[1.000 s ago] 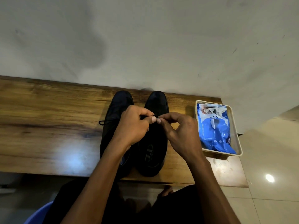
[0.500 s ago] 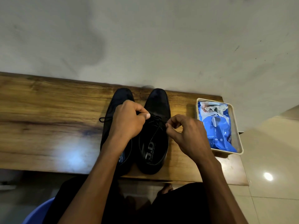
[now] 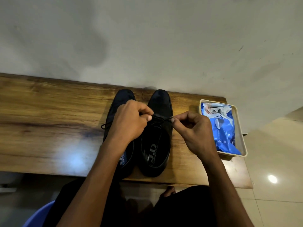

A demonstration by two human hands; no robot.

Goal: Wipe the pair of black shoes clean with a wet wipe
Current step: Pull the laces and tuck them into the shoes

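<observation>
Two black shoes stand side by side on a wooden table (image 3: 49, 128), toes pointing toward the wall (image 3: 147, 38) and heels at the near edge. The left shoe (image 3: 121, 99) is partly covered by the left hand (image 3: 129, 123), whose fingers are curled, with the thumb and forefinger pinching one end of a black lace (image 3: 161, 119) over the right shoe (image 3: 159, 145). The right hand (image 3: 195, 133) hovers just beside that shoe's right edge, fingers also curled, thumb and forefinger pinching the other end of the same lace, so the lace runs taut between the two hands across the shoe's throat. Another loose lace end (image 3: 105, 126) trails off the left shoe onto the table. Printed lettering shows on the insoles of both shoes. To the right, near the table's corner, a pale tray (image 3: 244, 145) holds a blue pack of wet wipes (image 3: 224, 135), with crumpled white material at its far end. The pack lies well apart from the shoes and neither hand touches it.
</observation>
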